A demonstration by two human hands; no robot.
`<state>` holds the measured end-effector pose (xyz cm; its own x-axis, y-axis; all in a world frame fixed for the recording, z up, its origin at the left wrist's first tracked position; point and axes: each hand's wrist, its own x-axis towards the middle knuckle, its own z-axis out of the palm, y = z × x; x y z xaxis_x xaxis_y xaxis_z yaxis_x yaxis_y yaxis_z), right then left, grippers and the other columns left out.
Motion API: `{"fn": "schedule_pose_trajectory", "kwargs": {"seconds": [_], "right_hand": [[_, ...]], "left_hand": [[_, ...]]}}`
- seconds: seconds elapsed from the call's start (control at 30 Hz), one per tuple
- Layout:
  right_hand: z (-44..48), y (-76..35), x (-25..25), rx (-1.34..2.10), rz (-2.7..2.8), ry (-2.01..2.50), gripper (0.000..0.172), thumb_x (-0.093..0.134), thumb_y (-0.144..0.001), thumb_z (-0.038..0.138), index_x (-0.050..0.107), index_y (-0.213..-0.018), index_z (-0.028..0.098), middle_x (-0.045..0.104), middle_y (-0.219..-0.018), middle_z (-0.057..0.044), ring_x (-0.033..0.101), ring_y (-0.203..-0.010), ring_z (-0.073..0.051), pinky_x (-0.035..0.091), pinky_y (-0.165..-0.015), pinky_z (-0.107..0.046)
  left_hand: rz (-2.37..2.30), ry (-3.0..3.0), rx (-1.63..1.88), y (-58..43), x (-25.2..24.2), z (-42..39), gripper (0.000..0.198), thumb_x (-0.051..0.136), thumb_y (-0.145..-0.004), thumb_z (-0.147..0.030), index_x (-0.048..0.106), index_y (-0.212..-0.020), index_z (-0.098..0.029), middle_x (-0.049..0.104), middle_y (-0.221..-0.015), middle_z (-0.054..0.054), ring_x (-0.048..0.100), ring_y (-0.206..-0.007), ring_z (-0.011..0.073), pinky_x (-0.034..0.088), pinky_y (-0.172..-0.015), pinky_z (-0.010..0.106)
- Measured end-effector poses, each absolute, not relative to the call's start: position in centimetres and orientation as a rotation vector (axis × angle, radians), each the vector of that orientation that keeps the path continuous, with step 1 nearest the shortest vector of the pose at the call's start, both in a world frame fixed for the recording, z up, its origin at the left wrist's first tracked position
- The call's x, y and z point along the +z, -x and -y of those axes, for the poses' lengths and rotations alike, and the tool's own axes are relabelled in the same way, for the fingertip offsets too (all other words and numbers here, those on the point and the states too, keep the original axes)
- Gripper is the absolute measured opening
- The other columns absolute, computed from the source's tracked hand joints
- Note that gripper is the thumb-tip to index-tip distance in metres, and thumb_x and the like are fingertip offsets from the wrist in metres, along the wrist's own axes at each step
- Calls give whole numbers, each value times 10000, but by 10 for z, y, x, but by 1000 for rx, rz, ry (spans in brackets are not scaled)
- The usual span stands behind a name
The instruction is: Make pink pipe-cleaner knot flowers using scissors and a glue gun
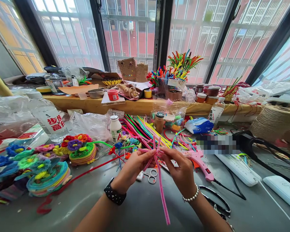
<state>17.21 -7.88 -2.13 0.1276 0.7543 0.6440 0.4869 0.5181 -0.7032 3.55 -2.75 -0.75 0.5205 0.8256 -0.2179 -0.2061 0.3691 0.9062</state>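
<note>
Pink pipe cleaners [162,193] cross one another in a bunch between my two hands, one long end hanging down over the grey table. My left hand [137,166] pinches the bunch where the stems meet. On the other side, the bent fingers of my right hand [180,167] close on the same stems near the crossing. Just below the hands lie small scissors [151,176] with grey handles. A pink glue gun [203,164] rests to the right of my right hand. Larger black-handled scissors [217,199] lie partly behind my right forearm.
Pipe-cleaner flowers [26,161] and round coiled pieces [83,154] stand at the left. Behind the hands are loose colourful pipe cleaners [140,129], a white bottle [115,129] and a brown jar [159,122]. White power strips [241,169] and cables lie at the right.
</note>
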Motion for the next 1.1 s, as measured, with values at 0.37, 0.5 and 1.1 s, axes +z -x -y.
{"fn": "schedule_pose_trajectory", "kwargs": {"seconds": [0.37,0.5,1.1], "right_hand": [[76,-178,-23,290,1673,1113,247,406,-796,141,597,-908,251,573,-763,-32,545,-634,-142,439,-585,-257],[75,-180,-27,232,1760,1136,259,383,-795,113,581,-911,232,556,-767,-43,529,-667,-148,431,-598,-259],[71,-188,-20,811,1442,1152,169,488,-764,339,511,-766,172,512,-653,5,491,-536,-97,425,-501,-218]], "left_hand": [[-789,-993,714,-35,-4,28,232,631,-629,-323,640,-683,-98,615,-572,24,545,-516,82,439,-513,176],[-852,-1023,705,-35,-2,29,242,636,-617,-340,627,-638,-99,611,-548,13,544,-514,84,441,-527,185],[-809,-1106,724,-34,-6,26,229,650,-607,-298,670,-708,-94,624,-620,40,531,-578,101,429,-596,207]]}}
